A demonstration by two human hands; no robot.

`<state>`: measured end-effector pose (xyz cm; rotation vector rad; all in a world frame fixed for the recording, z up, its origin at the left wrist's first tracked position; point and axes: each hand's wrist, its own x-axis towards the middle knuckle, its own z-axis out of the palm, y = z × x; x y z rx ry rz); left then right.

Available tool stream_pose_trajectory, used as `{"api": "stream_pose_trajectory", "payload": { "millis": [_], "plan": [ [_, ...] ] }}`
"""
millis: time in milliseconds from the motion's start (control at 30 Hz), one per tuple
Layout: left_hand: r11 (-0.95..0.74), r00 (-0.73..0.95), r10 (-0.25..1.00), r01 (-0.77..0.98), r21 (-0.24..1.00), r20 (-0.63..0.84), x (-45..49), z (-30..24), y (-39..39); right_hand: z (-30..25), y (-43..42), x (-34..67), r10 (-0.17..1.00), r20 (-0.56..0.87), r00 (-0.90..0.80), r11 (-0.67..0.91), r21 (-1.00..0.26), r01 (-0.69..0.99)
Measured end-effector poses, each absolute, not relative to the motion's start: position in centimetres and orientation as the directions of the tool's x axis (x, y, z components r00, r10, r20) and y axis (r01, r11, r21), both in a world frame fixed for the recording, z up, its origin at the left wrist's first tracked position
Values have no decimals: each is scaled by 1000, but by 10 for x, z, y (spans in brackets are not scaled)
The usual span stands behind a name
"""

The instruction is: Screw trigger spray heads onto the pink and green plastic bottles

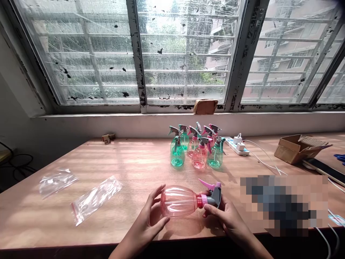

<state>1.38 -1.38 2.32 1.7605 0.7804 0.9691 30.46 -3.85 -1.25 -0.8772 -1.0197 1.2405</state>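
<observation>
Pink bottle (179,201) is at the near edge of the table (129,223), abt centre, on its side: base left, spray head (215,196) right. Head is grey w/ a pink collar & pink trigger, trigger on the far side. Body is clear pink plastic. Can't tell if it touches the tabletop.

L hand (147,217) grasps the base end, thumb on the near side, fingers on the far side. R hand (229,216) grips the neck/head end, thumb at the collar, fingers partly hidden behind.

Beyond, far centre: cluster of green & pink sprayers (199,154), upright, packed close. Just right of them, a white power strip (229,142) w/ white plugs (240,146) & cables (265,162); any print on it too small to read. Further right: open cardboard box (289,151), then a dark flat device (327,172) & sth blue (340,157) at the edge.

Near right, a pixelated patch (283,205) hides what's there; beside it a small printed card (336,219), text illegible. Left side: 2 clear plastic bags (95,199), the nearer w/ a red strip at one end. Far left, small brown item (108,137), unclear what.
</observation>
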Motion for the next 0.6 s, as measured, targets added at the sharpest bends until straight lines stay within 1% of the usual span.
{"api": "stream_pose_trajectory", "payload": {
  "millis": [100,267,367,600],
  "plan": [
    [-379,469,839,143,914,275,14,21,-13,-13,-39,306,992,127,16,126,-942,-310],
    [-308,471,864,215,927,178,14,22,-14,-10,-40,305,992,128,17,127,-947,-296],
    [-293,441,882,240,925,165,14,24,-13,-8,-41,304,992,120,40,126,-949,-288],
    [-327,443,864,128,936,241,14,15,-10,-10,-39,306,994,103,33,108,-957,-269]
  ]
}}
